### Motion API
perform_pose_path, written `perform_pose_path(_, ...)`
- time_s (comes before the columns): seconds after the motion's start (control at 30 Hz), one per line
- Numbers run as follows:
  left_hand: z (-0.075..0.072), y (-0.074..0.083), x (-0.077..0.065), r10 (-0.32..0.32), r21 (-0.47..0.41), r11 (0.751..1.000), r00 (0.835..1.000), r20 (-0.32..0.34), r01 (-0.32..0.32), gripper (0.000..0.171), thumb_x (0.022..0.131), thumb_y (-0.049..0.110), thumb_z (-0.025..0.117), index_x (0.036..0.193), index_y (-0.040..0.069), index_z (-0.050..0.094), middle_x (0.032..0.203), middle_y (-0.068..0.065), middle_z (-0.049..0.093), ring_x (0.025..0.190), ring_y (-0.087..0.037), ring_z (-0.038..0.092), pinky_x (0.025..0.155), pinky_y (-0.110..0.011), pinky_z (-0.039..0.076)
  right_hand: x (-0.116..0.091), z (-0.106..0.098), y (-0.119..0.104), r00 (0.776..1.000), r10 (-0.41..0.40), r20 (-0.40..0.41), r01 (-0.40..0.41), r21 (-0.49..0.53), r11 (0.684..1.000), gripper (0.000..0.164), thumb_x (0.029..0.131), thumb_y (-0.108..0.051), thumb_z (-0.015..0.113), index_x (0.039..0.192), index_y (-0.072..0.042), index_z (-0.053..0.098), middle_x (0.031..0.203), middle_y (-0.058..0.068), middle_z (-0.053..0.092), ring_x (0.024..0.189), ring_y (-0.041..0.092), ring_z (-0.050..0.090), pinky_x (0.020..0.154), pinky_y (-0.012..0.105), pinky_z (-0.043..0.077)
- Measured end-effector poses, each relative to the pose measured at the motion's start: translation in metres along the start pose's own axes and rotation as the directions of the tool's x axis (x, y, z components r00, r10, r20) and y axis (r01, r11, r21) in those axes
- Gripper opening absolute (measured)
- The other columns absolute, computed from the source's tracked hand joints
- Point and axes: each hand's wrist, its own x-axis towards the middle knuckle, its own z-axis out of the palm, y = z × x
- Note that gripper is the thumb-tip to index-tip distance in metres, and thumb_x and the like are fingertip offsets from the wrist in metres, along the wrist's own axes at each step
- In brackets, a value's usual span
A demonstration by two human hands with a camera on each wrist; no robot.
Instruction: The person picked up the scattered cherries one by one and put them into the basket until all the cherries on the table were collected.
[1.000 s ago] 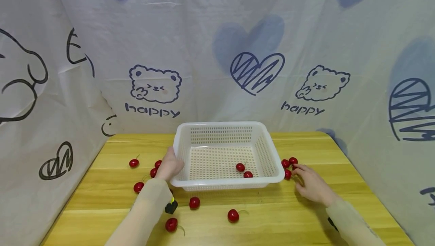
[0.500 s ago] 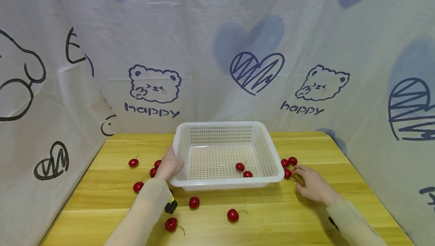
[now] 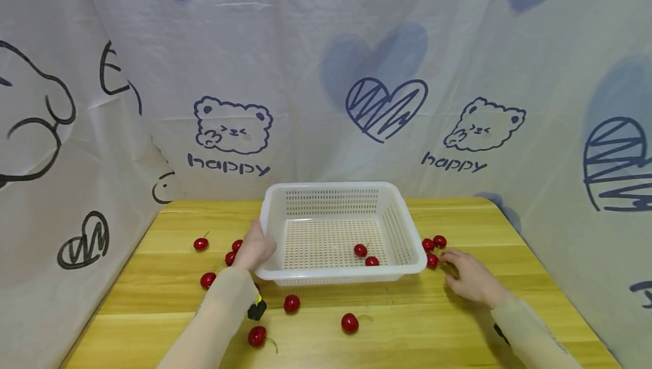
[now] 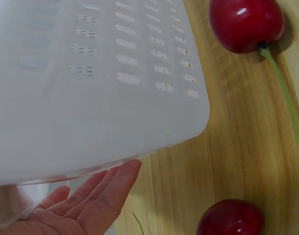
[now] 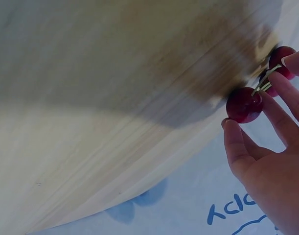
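A white perforated plastic basket [image 3: 336,274] stands on the wooden table, with two red cherries [image 3: 360,250] inside on its right half. My left hand [image 3: 254,249] grips its left side, thumb over the rim and fingers along the outside wall. In the left wrist view those fingers [image 4: 110,191] lie beside the basket wall [image 4: 90,127]. To the right of the basket my right hand [image 3: 471,278] is at a small cluster of cherries [image 3: 432,260]. In the right wrist view its thumb and fingers close in around green stems, with fingertips touching a cherry [image 5: 243,105].
More cherries lie left of the basket, such as one stemmed cherry [image 3: 201,244] and another [image 3: 207,280]. In front of it are several more, including a cherry [image 3: 350,323] near the middle. A printed cloth [image 3: 316,74] hangs behind the table [image 3: 407,329].
The right fingers have drawn closer together at the cluster, and a bit of red that showed at their tips is now hidden. The left hand and basket have stayed in place.
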Motion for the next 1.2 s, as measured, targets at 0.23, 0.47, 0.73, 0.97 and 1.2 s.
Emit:
perform_pose_path(0.23, 0.000, 0.000, 0.000, 0.000, -0.005, 1.000, 1.000, 0.001, 0.000, 0.065, 0.093, -0.004, 0.048, 0.152, 0.002, 0.021, 0.143, -0.029, 0.046, 0.129, -0.047, 0.052, 0.100, -0.065, 0.051, -0.004, -0.002, 0.001, 1.000, -0.008, 0.023, 0.009, -0.041, 0.999, 0.029, 0.079, -0.004, 0.072, 0.108, -0.005, 0.071, 0.115, 0.014, 0.068, 0.101, 0.034, 0.064, 0.092, 0.056, 0.051)
perform_pose_path(0.47, 0.000, 0.000, 0.001, -0.005, 0.000, 1.000, 1.000, -0.001, 0.005, 0.065, 0.092, -0.004, 0.048, 0.151, 0.001, 0.021, 0.141, -0.029, 0.047, 0.127, -0.046, 0.053, 0.099, -0.063, 0.052, -0.010, -0.003, 0.003, 0.997, 0.006, 0.076, -0.003, -0.039, 0.999, 0.024, 0.081, -0.005, 0.073, 0.105, -0.004, 0.070, 0.098, 0.005, 0.062, 0.085, 0.014, 0.056, 0.076, 0.037, 0.054)
perform_pose_path(0.73, 0.000, 0.000, 0.001, -0.008, -0.001, 1.000, 1.000, -0.003, 0.008, 0.065, 0.092, -0.004, 0.048, 0.151, 0.001, 0.022, 0.141, -0.029, 0.048, 0.126, -0.045, 0.054, 0.098, -0.062, 0.053, -0.013, -0.003, 0.007, 0.993, 0.054, 0.107, -0.054, -0.007, 0.999, 0.026, 0.081, -0.008, 0.075, 0.105, -0.004, 0.066, 0.095, 0.005, 0.063, 0.085, 0.015, 0.058, 0.076, 0.038, 0.055)
perform_pose_path(0.97, 0.000, 0.001, 0.000, -0.009, -0.010, 1.000, 1.000, -0.002, 0.009, 0.066, 0.092, -0.004, 0.049, 0.152, 0.002, 0.021, 0.143, -0.029, 0.047, 0.128, -0.045, 0.053, 0.099, -0.063, 0.052, -0.012, -0.009, 0.001, 0.987, 0.107, 0.123, -0.112, 0.039, 0.993, 0.021, 0.087, -0.016, 0.072, 0.104, -0.005, 0.065, 0.084, -0.003, 0.065, 0.072, 0.006, 0.054, 0.064, 0.027, 0.048)
perform_pose_path(1.2, 0.001, 0.000, 0.002, -0.031, -0.011, 0.999, 1.000, -0.003, 0.031, 0.066, 0.092, -0.004, 0.050, 0.151, 0.003, 0.022, 0.143, -0.027, 0.047, 0.127, -0.044, 0.053, 0.101, -0.064, 0.050, -0.007, -0.022, -0.017, 0.989, 0.144, 0.015, -0.144, 0.028, 0.989, 0.011, 0.091, -0.021, 0.069, 0.093, -0.011, 0.065, 0.068, -0.008, 0.059, 0.057, 0.003, 0.046, 0.053, 0.021, 0.040)
